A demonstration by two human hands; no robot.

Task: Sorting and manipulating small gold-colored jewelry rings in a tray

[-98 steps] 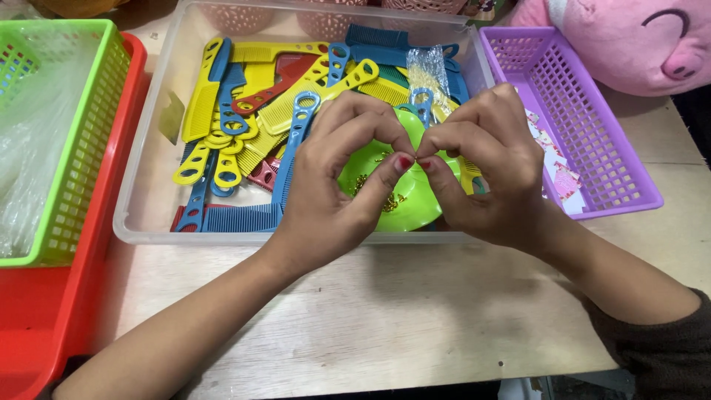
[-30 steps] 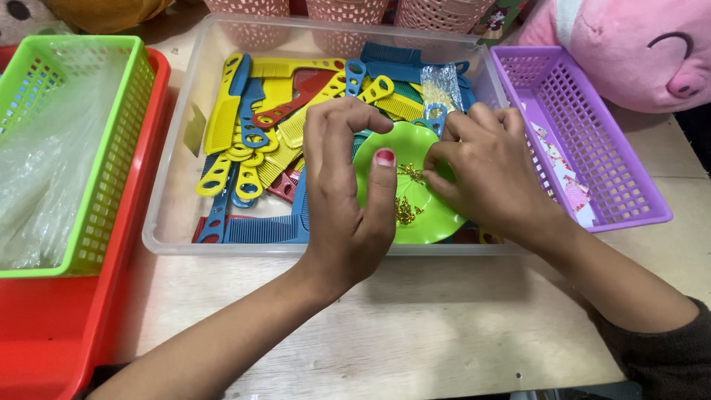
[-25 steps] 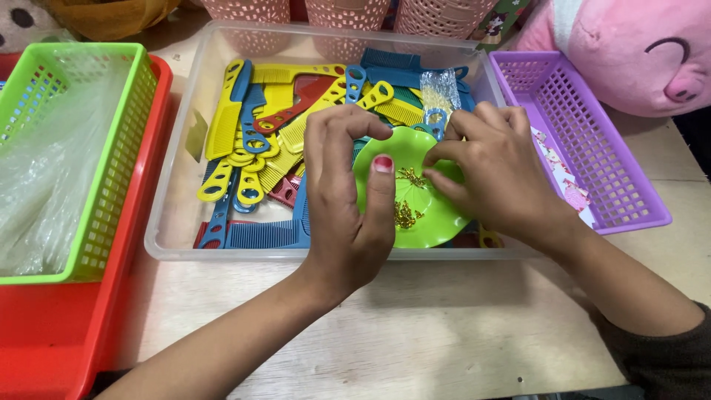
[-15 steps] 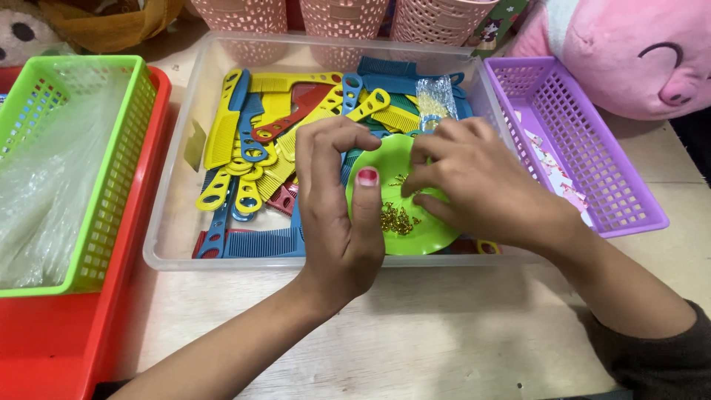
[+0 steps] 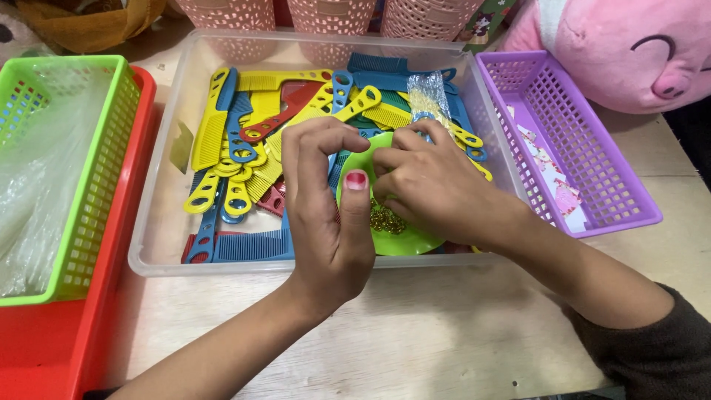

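A clear plastic bin holds several yellow, blue and red combs. On top of them lies a round green dish with small golden beads in it. My left hand curls over the dish's left rim, thumb along the edge. My right hand rests over the dish with its fingertips pinched together above the middle; whatever they pinch is too small to see. A small clear packet lies just behind my right hand.
A green mesh basket with clear plastic bags sits in a red tray on the left. A purple basket with small paper pieces stands right of the bin. Pink baskets and a pink plush toy line the back.
Both hands and the green dish have shifted a little left and toward the bin's front. My right fingertips have closed together over the dish.
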